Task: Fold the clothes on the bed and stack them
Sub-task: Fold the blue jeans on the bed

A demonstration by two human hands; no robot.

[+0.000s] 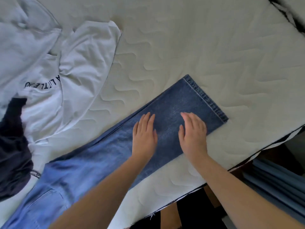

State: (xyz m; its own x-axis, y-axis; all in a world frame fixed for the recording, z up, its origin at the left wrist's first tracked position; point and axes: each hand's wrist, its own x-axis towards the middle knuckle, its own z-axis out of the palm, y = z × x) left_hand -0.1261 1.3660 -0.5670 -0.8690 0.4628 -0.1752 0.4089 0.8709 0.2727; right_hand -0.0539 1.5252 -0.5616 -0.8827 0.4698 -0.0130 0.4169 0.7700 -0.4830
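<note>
Both hands, the left hand (144, 135) and right hand (193, 135), are lying flat with straight fingers on the blue denim jeans (175, 111). The jeans are lying stretched across the quilted white bed (214, 52), beside a crumpled white printed T-shirt (66, 76).

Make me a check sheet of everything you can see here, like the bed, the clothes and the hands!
Surface: quilted white mattress, bare on the right half.
Job's things: jeans lie flat, legs together, hem toward the right edge; not yet folded across. White shirt with dark lettering lies crumpled at the left. Dark garment bunched at the left edge, partly on the shirt.
Clutter: nothing seen.
Hands: left hand and right hand both press flat on the jeans leg, fingers straight.
Cables: nothing seen.
Surroundings: blue striped cloth below the bed edge at the right; a blurred dark shape in the top right corner, cannot tell what.
</note>
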